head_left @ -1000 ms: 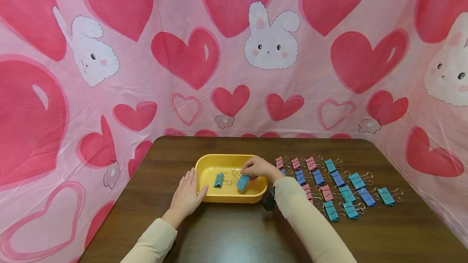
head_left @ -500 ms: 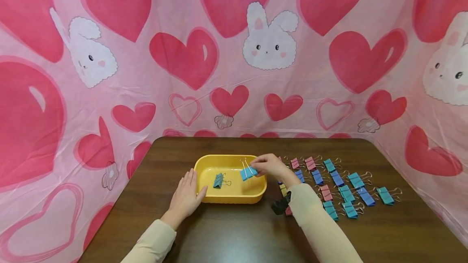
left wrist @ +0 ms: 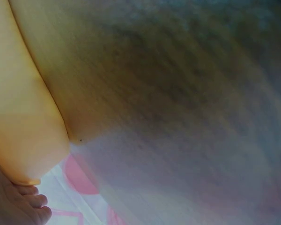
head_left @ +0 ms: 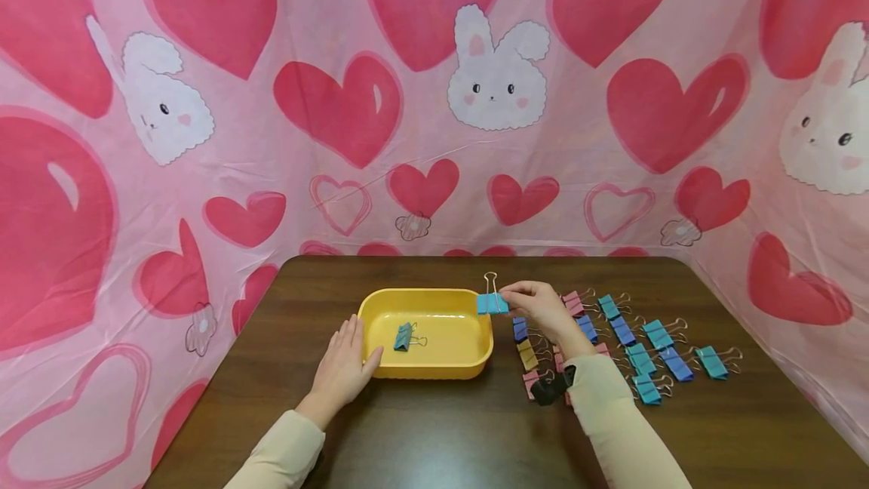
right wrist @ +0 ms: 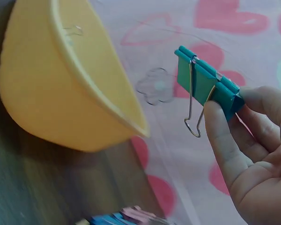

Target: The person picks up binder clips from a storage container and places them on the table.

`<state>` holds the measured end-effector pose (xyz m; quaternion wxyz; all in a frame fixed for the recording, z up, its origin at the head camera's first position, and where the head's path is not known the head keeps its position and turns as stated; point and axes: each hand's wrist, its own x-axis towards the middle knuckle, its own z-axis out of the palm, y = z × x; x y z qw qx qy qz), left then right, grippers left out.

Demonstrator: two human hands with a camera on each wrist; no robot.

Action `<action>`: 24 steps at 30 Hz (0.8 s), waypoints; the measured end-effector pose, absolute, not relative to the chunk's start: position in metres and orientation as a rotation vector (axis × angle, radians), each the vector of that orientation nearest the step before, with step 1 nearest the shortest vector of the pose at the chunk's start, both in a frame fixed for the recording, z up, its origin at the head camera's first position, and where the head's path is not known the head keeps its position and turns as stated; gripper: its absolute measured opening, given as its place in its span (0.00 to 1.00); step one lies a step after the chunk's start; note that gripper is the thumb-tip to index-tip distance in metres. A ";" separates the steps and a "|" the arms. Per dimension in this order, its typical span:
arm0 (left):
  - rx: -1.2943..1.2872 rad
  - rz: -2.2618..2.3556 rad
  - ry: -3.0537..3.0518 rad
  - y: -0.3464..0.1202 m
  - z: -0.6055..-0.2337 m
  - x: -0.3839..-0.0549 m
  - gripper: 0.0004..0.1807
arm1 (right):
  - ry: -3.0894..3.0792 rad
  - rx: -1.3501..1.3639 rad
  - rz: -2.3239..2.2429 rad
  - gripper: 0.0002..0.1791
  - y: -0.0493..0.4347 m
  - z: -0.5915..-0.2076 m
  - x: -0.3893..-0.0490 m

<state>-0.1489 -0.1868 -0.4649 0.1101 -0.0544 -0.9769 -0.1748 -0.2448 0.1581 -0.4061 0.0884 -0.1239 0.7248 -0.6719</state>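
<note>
My right hand (head_left: 543, 308) pinches a teal binder clip (head_left: 492, 304) by one end, up at the right rim of the yellow tub (head_left: 434, 372). In the right wrist view the clip (right wrist: 206, 84) sits between thumb and fingertips, its wire handles hanging free. A second teal binder clip (head_left: 403, 336) lies inside the tub, left of its middle. Against the tub's left wall rests my left hand (head_left: 342, 361), fingers straight and thumb near the front rim. The left wrist view is mostly blurred, with a few fingertips (left wrist: 35, 201) at its lower left.
Several binder clips lie in loose rows right of the tub: pink (head_left: 573, 302), blue (head_left: 621, 330), yellow (head_left: 527, 355) and teal (head_left: 711, 362). My right forearm hides some of them. A pink heart-patterned cloth (head_left: 434, 134) hangs behind the brown table (head_left: 421, 429).
My right hand has lifted the teal binder clip out of the tub and carried it right, to above the right rim. The left hand stays against the tub.
</note>
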 end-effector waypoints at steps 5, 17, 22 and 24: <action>-0.164 -0.506 -2.860 -0.186 -0.465 -0.149 0.40 | 2.178 -0.313 -2.102 0.21 0.189 -0.399 -0.239; -0.166 -0.512 -2.860 -0.188 -0.467 -0.149 0.40 | 2.228 -0.232 -2.408 0.18 0.303 -0.452 -0.248; -0.165 -0.513 -2.863 -0.188 -0.467 -0.149 0.40 | 2.244 0.056 -2.582 0.17 0.359 -0.493 -0.248; -0.165 -0.513 -2.865 -0.188 -0.467 -0.149 0.40 | 2.249 0.185 -2.611 0.17 0.373 -0.496 -0.237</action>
